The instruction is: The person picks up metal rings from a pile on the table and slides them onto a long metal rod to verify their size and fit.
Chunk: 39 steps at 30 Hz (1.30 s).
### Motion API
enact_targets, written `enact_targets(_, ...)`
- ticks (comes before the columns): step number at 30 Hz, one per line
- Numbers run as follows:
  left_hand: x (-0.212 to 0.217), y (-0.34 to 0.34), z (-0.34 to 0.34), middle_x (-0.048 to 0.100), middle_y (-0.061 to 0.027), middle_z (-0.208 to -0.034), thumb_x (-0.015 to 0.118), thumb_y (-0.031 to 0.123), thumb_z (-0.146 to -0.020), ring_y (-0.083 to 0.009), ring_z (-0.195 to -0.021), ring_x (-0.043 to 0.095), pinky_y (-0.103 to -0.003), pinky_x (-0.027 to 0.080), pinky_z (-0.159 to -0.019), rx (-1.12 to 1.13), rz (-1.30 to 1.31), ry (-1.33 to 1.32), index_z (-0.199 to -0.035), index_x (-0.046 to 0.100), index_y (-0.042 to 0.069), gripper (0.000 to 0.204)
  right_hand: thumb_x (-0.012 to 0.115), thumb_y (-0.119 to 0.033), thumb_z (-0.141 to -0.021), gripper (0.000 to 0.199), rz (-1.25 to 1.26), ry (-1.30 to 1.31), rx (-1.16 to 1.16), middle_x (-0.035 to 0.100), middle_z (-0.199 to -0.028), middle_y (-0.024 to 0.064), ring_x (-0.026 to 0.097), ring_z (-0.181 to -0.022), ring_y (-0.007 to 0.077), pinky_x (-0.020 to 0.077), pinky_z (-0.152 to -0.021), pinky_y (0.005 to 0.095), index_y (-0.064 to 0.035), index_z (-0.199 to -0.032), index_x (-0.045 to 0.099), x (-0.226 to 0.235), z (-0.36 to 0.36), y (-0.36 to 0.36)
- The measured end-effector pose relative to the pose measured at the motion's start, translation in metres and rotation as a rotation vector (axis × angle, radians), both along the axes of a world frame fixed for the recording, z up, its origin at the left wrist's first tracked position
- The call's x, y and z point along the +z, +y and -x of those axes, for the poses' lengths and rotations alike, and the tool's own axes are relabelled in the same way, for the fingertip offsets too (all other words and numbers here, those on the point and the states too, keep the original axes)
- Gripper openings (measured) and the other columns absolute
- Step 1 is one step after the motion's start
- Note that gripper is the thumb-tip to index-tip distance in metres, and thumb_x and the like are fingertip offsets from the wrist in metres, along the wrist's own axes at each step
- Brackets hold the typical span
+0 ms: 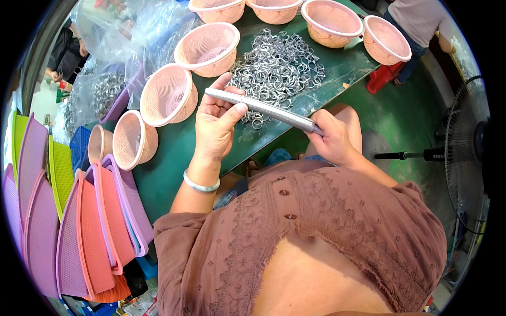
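A silver ring mandrel [274, 112], a long tapered metal rod, is held slanting across in front of me, above the near edge of the green table. My right hand [331, 136] grips its thick handle end. Near the thin end, my left hand [217, 120] holds the rod between thumb and fingers. What looks like a thin ring [242, 99] sits around the rod by my left thumb. Just beyond lies a heap of silver metal rings [284, 63]. A pale bangle is on my left wrist.
Pink plastic baskets [207, 46] curve around the heap, several with rings inside. Stacked purple, red and green baskets [97, 226] stand at left, beside clear plastic bags [134, 31]. A black fan [469, 142] stands at right. Another person [419, 18] is at the far right, near a red stool [383, 78].
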<state>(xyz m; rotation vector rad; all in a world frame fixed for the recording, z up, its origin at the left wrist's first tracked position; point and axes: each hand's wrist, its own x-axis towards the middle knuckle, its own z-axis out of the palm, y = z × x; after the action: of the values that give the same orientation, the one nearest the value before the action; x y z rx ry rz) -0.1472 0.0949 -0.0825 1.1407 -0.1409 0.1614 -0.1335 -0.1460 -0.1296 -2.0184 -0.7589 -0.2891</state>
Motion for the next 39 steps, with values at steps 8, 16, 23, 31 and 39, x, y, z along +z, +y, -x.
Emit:
enact_targets(8, -0.006, 0.015, 0.008, 0.054, -0.0064, -0.097, 0.063, -0.009, -0.072, -0.0161, -0.093, 0.055, -0.027, 0.045, -0.083, -0.066, 0.037, 0.008, -0.128, 0.038, 0.003, 0.062, 0.061, 0.001, -0.059, 0.021, 0.047, -0.219, -0.018, 0.05, -0.072, 0.01, 0.052, -0.06, 0.0295, 0.0425, -0.051, 0.0353, -0.0035, -0.074, 0.047, -0.001, -0.006, 0.016)
enact_targets(16, -0.006, 0.028, 0.015, 0.055, -0.008, -0.104, 0.065, -0.005, -0.072, -0.0186, -0.096, 0.056, -0.03, 0.044, -0.087, -0.038, 0.081, 0.03, -0.121, 0.044, 0.001, 0.053, 0.06, 0.001, -0.056, 0.022, 0.101, -0.317, -0.035, 0.052, -0.073, 0.009, 0.053, -0.059, 0.0273, 0.0423, -0.052, 0.0341, -0.0042, -0.074, 0.048, 0.002, -0.01, 0.027)
enact_targets(23, -0.013, 0.041, 0.02, 0.057, -0.0068, -0.1, 0.065, -0.003, -0.073, -0.0137, -0.089, 0.055, -0.025, 0.043, -0.081, -0.027, 0.001, 0.078, -0.105, 0.055, -0.001, 0.033, 0.061, 0.001, -0.055, 0.022, 0.1, -0.329, -0.013, 0.052, -0.073, 0.0087, 0.052, -0.059, 0.0267, 0.0419, -0.051, 0.0338, -0.004, -0.073, 0.048, 0.003, -0.011, 0.033)
enact_targets(31, -0.016, 0.042, 0.019, 0.058, -0.0053, -0.095, 0.066, -0.003, -0.073, -0.0126, -0.085, 0.055, -0.024, 0.044, -0.078, -0.07, 0.031, 0.122, -0.103, 0.056, 0.0, 0.031, 0.06, 0.002, -0.055, 0.022, 0.1, -0.321, -0.018, 0.052, -0.073, 0.0087, 0.053, -0.059, 0.0269, 0.0419, -0.051, 0.034, -0.004, -0.072, 0.048, 0.003, -0.011, 0.032)
enact_targets(39, -0.011, 0.035, 0.014, 0.058, -0.0054, -0.094, 0.066, -0.002, -0.074, -0.0123, -0.084, 0.056, -0.023, 0.045, -0.076, -0.022, 0.039, 0.133, -0.109, 0.052, -0.001, 0.038, 0.06, 0.002, -0.056, 0.022, 0.098, -0.32, -0.048, 0.053, -0.073, 0.0088, 0.053, -0.059, 0.0279, 0.0423, -0.051, 0.0345, -0.0048, -0.074, 0.049, 0.001, -0.011, 0.033)
